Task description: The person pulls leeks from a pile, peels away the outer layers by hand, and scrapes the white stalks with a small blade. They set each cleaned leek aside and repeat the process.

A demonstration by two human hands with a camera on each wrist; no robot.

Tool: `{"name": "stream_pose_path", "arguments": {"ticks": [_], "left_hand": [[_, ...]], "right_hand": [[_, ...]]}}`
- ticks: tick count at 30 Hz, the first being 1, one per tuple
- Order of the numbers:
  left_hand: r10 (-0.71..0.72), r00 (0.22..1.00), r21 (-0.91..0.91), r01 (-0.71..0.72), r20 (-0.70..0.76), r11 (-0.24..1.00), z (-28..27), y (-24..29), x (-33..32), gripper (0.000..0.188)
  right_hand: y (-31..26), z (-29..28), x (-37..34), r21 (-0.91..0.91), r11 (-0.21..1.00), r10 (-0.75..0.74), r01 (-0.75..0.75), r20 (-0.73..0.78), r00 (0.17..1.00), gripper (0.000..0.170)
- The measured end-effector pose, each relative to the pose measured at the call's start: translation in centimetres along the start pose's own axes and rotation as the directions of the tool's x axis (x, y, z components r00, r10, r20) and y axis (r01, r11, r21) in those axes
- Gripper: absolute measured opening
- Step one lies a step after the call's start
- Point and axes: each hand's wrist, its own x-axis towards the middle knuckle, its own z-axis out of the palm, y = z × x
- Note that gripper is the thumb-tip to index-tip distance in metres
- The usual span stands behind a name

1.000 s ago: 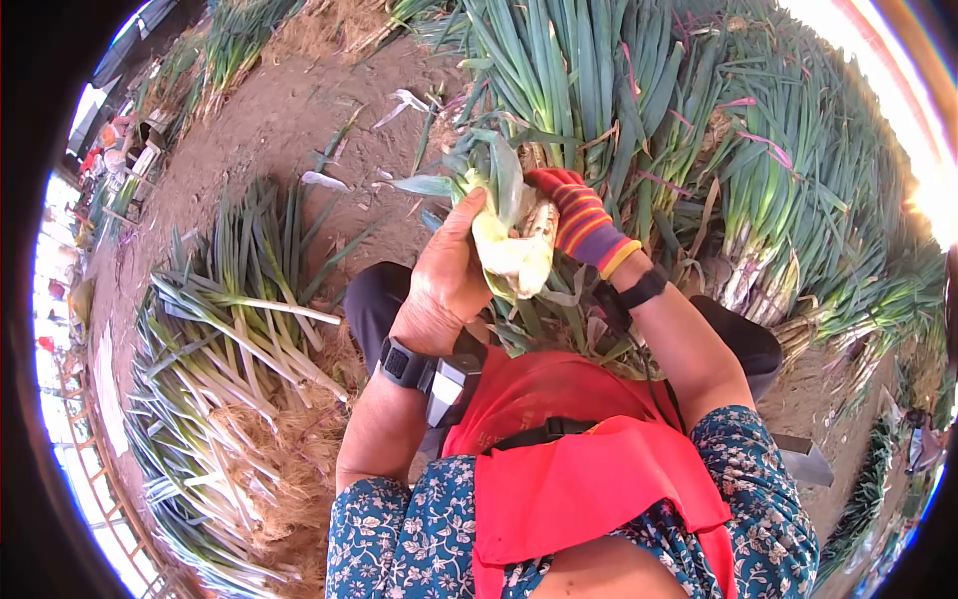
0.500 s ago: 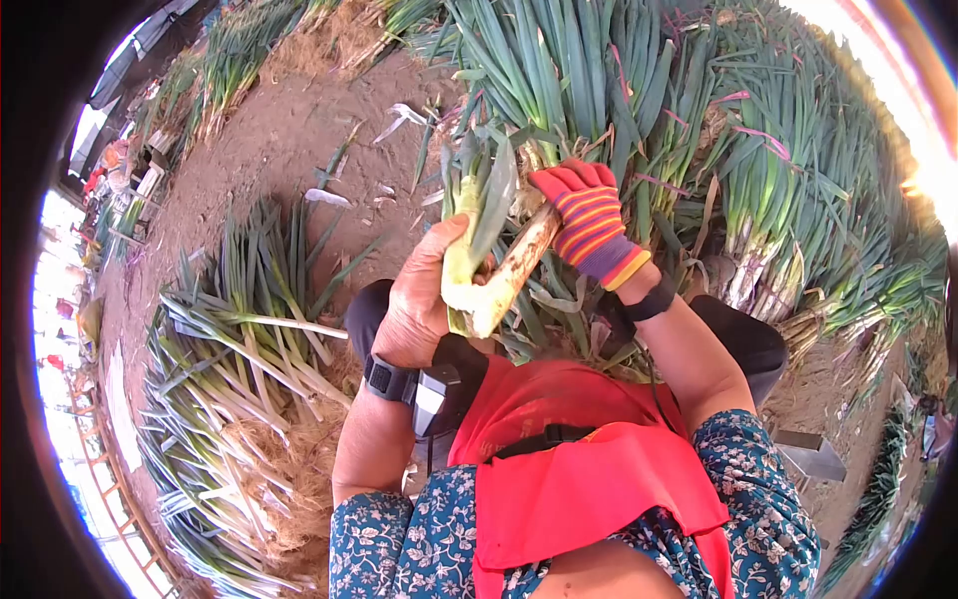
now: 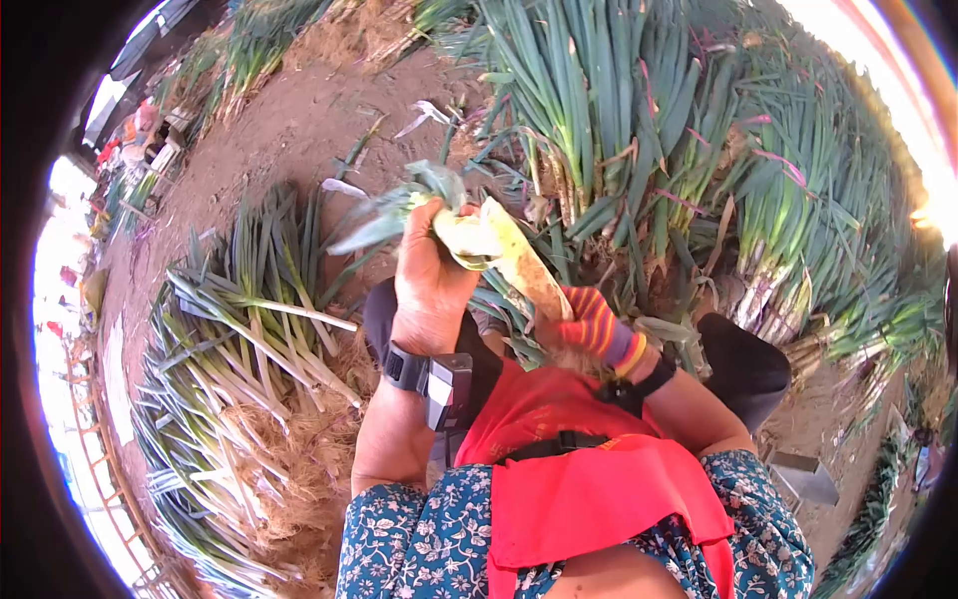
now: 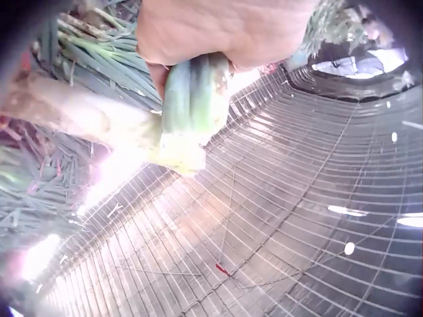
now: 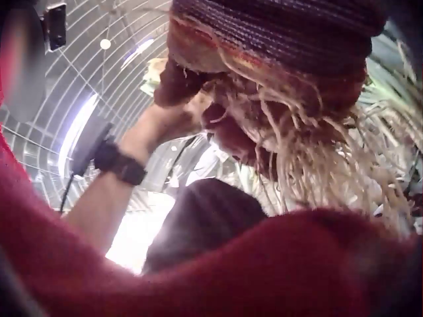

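The bare left hand [image 3: 436, 285] has its fingers curled round the leafy end of a leek [image 3: 527, 264], which slants between the two hands. The right hand [image 3: 599, 332], in a striped glove [image 3: 617, 342], grips the leek's root end. Roots [image 5: 297, 155] hang below the glove in the right wrist view, where shade makes the fingertips hard to make out. The left hand's own fingertips are mostly hidden.
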Motion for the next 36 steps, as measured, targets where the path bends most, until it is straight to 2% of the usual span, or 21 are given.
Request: {"name": "stream_pose_path", "arguments": {"ticks": [3, 4, 6, 7, 8, 9, 11, 12, 15, 20, 22, 24, 26, 28, 29, 30, 31, 32, 34, 35, 36], "left_hand": [[0.065, 0.997, 0.023, -0.064, -0.045, 0.998, -0.5, -0.2, 0.8, 0.021], [-0.001, 0.997, 0.079, 0.007, -0.073, 0.997, -2.0, -0.6, 1.1, 0.025], [0.045, 0.994, 0.221, -0.023, -0.095, 0.975, -3.8, -1.9, -0.1, 0.027], [-0.069, 0.993, 0.171, 0.084, -0.094, 0.982, -4.3, -2.0, -0.5, 0.027], [-0.191, 0.978, 0.122, 0.200, -0.087, 0.972, -4.6, -1.9, -0.8, 0.026], [-0.218, 0.975, 0.115, 0.221, -0.045, 0.968, -4.1, -1.9, -1.2, 0.027], [-0.226, 0.974, 0.122, 0.225, -0.010, 0.967, -3.1, -1.9, -2.2, 0.028], [-0.139, 0.985, 0.154, 0.153, -0.098, 0.976, -2.5, -2.4, -2.4, 0.031], [-0.165, 0.986, 0.337, 0.157, -0.004, 0.929, -1.6, -2.3, -3.7, 0.040], [-0.154, 0.985, 0.315, 0.124, 0.072, 0.941, -1.7, -1.8, -4.2, 0.036], [-0.154, 0.981, 0.319, 0.110, 0.119, 0.942, -1.9, -1.7, -4.1, 0.037], [-0.155, 0.983, 0.297, 0.120, 0.096, 0.947, -1.4, -1.8, -4.7, 0.038], [-0.186, 0.982, 0.250, 0.179, 0.005, 0.952, -0.7, -1.8, -5.8, 0.039], [-0.205, 0.975, 0.311, 0.168, 0.091, 0.935, 0.5, -2.0, -6.7, 0.040], [-0.295, 0.944, 0.281, 0.245, 0.149, 0.928, 0.9, -1.9, -7.0, 0.041], [-0.267, 0.952, 0.270, 0.221, 0.150, 0.937, 1.4, -2.2, -7.4, 0.041], [-0.218, 0.967, 0.277, 0.174, 0.135, 0.945, 2.1, -2.5, -7.6, 0.040], [-0.162, 0.979, 0.283, 0.122, 0.125, 0.951, 2.5, -2.8, -7.8, 0.039], [-0.189, 0.966, 0.267, 0.137, 0.179, 0.954, 2.6, -2.8, -7.7, 0.038], [-0.182, 0.970, 0.302, 0.126, 0.164, 0.945, 2.8, -3.0, -7.7, 0.036], [-0.173, 0.974, 0.336, 0.116, 0.143, 0.935, 2.9, -3.2, -7.7, 0.035]], "right_hand": [[0.8, -1.0, 0.5, 0.110, 0.994, 0.000, -0.006, 0.055, 0.998, 0.033], [0.7, -0.5, 1.6, 0.165, 0.967, -0.155, 0.193, -0.216, 0.964, 0.043], [-4.7, -0.7, 1.2, 0.430, 0.849, -0.222, 0.308, -0.240, 0.945, 0.046], [-5.9, -2.1, 0.9, 0.301, 0.914, -0.221, 0.273, -0.197, 0.955, 0.056], [-6.7, -1.9, 0.4, 0.505, 0.850, -0.151, 0.149, -0.037, 0.988, 0.058], [-7.1, -1.8, -0.4, 0.479, 0.859, -0.172, 0.182, -0.067, 0.983, 0.058], [-7.5, -1.2, -0.8, 0.302, 0.952, 0.023, -0.058, 0.116, 0.993, 0.065], [-7.5, -0.7, -0.5, 0.334, 0.942, -0.038, -0.044, 0.236, 0.971, 0.068], [-6.7, 0.4, -0.5, 0.403, 0.910, -0.018, -0.101, 0.282, 0.959, 0.070], [-7.8, 1.5, -1.0, 0.369, 0.923, -0.004, -0.110, 0.294, 0.956, 0.068], [-7.7, 0.6, -0.9, 0.328, 0.929, 0.024, -0.170, 0.405, 0.914, 0.067], [-8.4, 1.1, -1.1, 0.187, 0.978, -0.006, -0.094, 0.472, 0.882, 0.062], [-9.3, 1.2, -0.6, -0.059, 0.993, 0.114, -0.100, 0.674, 0.730, 0.053], [-9.6, 2.7, -1.1, -0.006, 0.980, 0.119, -0.200, 0.822, 0.558, 0.054], [-11.0, 3.6, -1.5, -0.082, 0.981, 0.165, -0.177, 0.833, 0.529, 0.055], [-12.2, 4.2, -1.6, -0.162, 0.976, 0.215, -0.149, 0.839, 0.500, 0.055], [-12.0, 4.6, -1.5, -0.065, 0.998, 0.043, 0.026, 0.865, 0.501, 0.056], [-12.5, 5.0, -1.8, -0.089, 0.996, 0.083, -0.014, 0.856, 0.510, 0.057], [-12.5, 5.1, -1.5, -0.183, 0.958, 0.070, 0.223, 0.898, 0.435, 0.058], [-12.7, 5.5, -1.9, -0.054, 0.994, 0.008, 0.100, 0.909, 0.417, 0.058], [-12.7, 5.7, -2.1, -0.049, 0.994, 0.005, 0.095, 0.909, 0.417, 0.058]]}}
